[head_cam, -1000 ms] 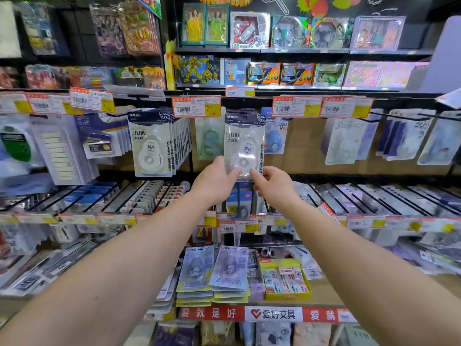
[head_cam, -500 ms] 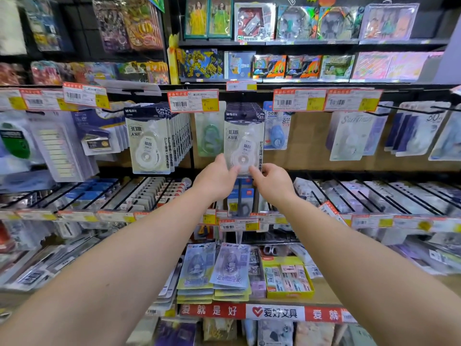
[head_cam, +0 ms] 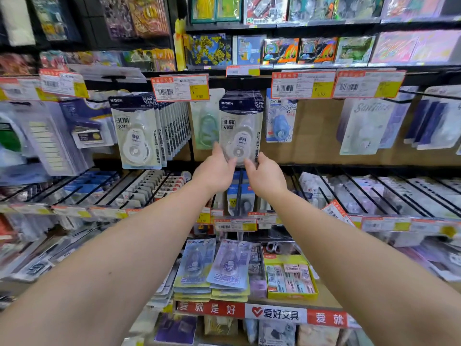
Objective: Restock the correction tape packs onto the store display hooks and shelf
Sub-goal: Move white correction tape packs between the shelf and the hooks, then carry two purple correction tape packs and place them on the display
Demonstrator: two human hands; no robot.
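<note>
Your left hand and right hand pinch bottom corners of correction tape stack, fingers curled on lower edge. Stack sits straight above your fingers, long axis vertical, top at hook level beneath price tags; hook itself hidden. Both hands equally near. Packs: flat glossy card, dark header, clear rounded blister. Matching full row hangs just left.
</note>
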